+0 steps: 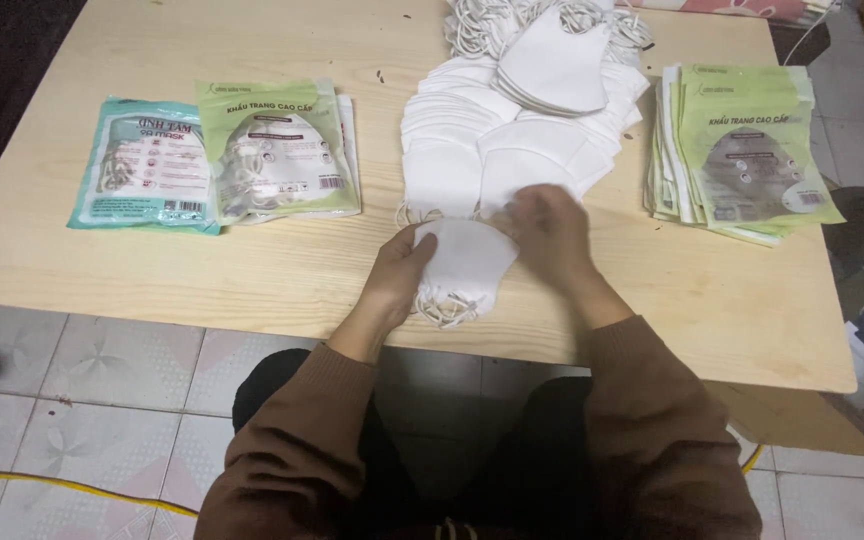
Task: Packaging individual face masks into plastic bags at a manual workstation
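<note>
Gripping a small stack of folded white fabric face masks at the tabletop's near edge, the left hand clasps one side while the right hand pinches the other. Beyond them spreads a heap of loose white masks, with green packets stacked right and filled green and teal packets left.

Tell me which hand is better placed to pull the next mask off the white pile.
Right. The right hand already rests at the near edge of the white mask pile, while the left hand is occupied gripping the small folded mask stack.
</note>
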